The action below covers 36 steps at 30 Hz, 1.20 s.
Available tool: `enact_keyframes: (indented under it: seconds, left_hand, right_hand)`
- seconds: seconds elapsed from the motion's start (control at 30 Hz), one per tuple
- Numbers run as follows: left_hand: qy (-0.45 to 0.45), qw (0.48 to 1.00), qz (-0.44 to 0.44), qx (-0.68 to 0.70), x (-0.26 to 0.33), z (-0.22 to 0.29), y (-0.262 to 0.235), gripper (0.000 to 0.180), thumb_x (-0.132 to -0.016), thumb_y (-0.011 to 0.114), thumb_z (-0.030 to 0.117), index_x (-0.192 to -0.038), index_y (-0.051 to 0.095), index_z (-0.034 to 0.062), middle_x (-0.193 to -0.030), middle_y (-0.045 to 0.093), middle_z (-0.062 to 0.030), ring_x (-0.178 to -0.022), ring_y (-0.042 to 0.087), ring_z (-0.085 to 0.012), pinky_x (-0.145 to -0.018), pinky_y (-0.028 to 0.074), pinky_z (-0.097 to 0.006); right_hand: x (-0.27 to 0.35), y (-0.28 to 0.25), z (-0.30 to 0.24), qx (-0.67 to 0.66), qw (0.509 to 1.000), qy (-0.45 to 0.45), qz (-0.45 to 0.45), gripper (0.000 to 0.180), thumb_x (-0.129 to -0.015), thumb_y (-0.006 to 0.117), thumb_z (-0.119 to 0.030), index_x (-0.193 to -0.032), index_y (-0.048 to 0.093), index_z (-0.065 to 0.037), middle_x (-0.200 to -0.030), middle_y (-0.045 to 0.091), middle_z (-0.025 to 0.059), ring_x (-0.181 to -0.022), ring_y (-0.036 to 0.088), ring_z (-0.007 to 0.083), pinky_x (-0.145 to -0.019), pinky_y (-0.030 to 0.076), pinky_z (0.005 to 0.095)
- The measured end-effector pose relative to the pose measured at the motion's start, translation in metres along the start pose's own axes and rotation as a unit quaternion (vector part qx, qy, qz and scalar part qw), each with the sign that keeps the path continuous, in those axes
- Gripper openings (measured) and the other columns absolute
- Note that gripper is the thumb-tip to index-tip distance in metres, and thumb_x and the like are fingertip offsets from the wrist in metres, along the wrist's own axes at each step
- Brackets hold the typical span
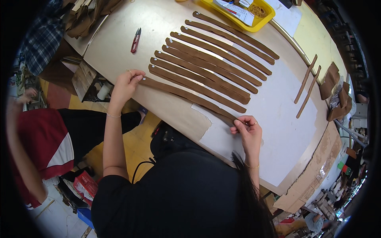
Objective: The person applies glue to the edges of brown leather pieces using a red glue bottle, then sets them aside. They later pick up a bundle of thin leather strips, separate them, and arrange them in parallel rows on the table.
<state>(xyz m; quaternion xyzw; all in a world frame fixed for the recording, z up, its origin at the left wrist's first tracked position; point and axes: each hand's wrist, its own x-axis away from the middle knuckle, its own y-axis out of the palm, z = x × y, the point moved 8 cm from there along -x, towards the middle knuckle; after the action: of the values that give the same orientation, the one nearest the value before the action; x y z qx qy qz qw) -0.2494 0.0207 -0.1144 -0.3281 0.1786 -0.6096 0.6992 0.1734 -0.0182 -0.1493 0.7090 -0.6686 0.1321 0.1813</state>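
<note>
A long brown leather strip (186,96) lies along the near edge of the table. My left hand (126,84) pinches its left end and my right hand (247,127) pinches its right end, fingers closed on it. Beyond it, several similar brown strips (210,63) lie side by side in a row on the tan table (119,35) and the white sheet (278,115).
Red-handled snips (135,40) lie at the back left of the table. A yellow tray (242,14) with papers and rubber bands stands at the back. Two thin brown strips (307,85) and folded leather pieces (337,95) lie right. Another person in red (35,139) sits left.
</note>
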Motion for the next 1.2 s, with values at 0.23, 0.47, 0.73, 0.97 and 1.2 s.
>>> enact_keyframes:
  seconds: [0.23,0.47,0.73,0.97,1.2]
  left_hand:
    - [-0.002,1.000,0.010,-0.021,0.003,0.002,0.008,0.017,-0.094,0.055,0.007,-0.104,0.066,-0.0022,-0.083,0.065,-0.0030,-0.074,0.054,-0.0107,-0.070,0.045,-0.025]
    - [0.032,0.997,0.052,-0.042,0.002,0.012,0.012,0.018,-0.094,0.055,0.008,-0.105,0.066,-0.0011,-0.084,0.066,-0.0089,-0.074,0.057,-0.0159,-0.072,0.047,-0.029]
    - [-0.014,0.998,0.054,0.006,0.001,-0.005,0.011,0.019,-0.096,0.054,0.010,-0.109,0.065,0.0001,-0.083,0.062,-0.0028,-0.076,0.054,-0.0102,-0.073,0.046,-0.024]
    - [-0.009,0.998,0.064,0.011,0.003,-0.002,0.010,0.020,-0.094,0.058,0.009,-0.110,0.064,0.0005,-0.081,0.058,-0.0017,-0.074,0.051,-0.0101,-0.072,0.045,-0.024]
    - [0.030,0.998,0.015,-0.055,0.006,0.017,0.017,0.030,-0.081,0.073,0.011,-0.108,0.064,0.0023,-0.087,0.049,-0.0028,-0.079,0.047,-0.0127,-0.074,0.044,-0.026]
  right_hand:
    - [-0.004,-0.006,0.002,0.048,0.998,0.012,0.027,0.009,-0.090,0.065,-0.002,-0.096,0.061,0.004,-0.082,0.066,0.0078,-0.069,0.066,0.0111,-0.061,0.055,0.0230]
    - [0.004,0.001,-0.039,0.252,0.944,-0.188,0.104,0.007,-0.084,0.071,-0.002,-0.088,0.066,0.000,-0.087,0.061,0.0042,-0.058,0.057,0.0067,-0.053,0.047,0.0196]
    - [0.004,-0.007,-0.009,0.036,0.999,0.015,-0.007,0.008,-0.089,0.068,-0.008,-0.092,0.066,-0.002,-0.081,0.066,0.0016,-0.060,0.059,0.0052,-0.052,0.045,0.0179]
    - [0.000,-0.008,0.001,0.134,0.990,0.035,0.040,0.014,-0.090,0.068,-0.012,-0.097,0.067,0.000,-0.077,0.066,0.0016,-0.058,0.059,0.0054,-0.051,0.046,0.0197]
    - [0.001,-0.003,-0.017,0.235,0.967,-0.046,0.087,0.015,-0.088,0.071,-0.013,-0.097,0.065,-0.001,-0.075,0.061,-0.0006,-0.053,0.050,0.0040,-0.049,0.043,0.0196]
